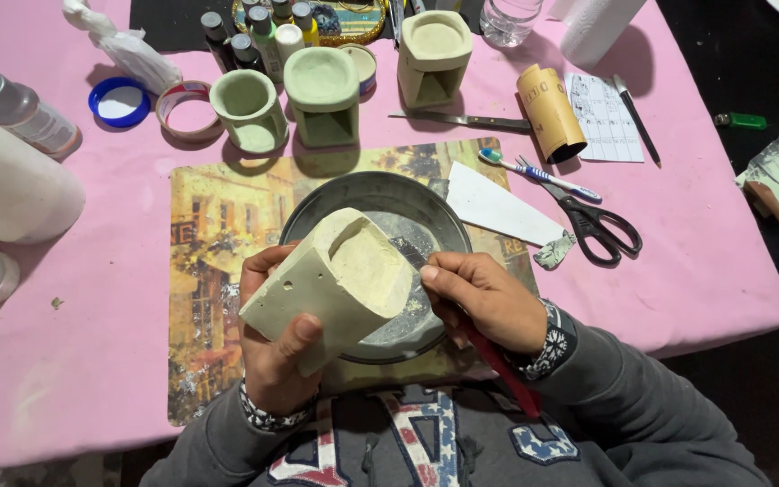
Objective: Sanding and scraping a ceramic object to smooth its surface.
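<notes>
Up close, the left hand [272,356] grips a pale green block [335,284], fingers wrapped around it, tilted over a metal pan [317,206] at the table's near edge. Beside it, the right hand [484,298] pinches a red-handled tool [498,365] against the block's rim.

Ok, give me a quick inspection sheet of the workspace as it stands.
Surface: pink tablecloth with a picture placemat on it.
Job's things: pale green cast block tilted over a round metal tray; red-handled tool.
Clutter: three similar green pieces, paint bottles, scissors, toothbrush, sandpaper roll, knife, tape ring, blue lid.
Hands: left hand grips the block; right hand holds the tool against the block's edge.
Cables: nothing seen.
Surroundings: dark floor at right; green lighter.
</notes>
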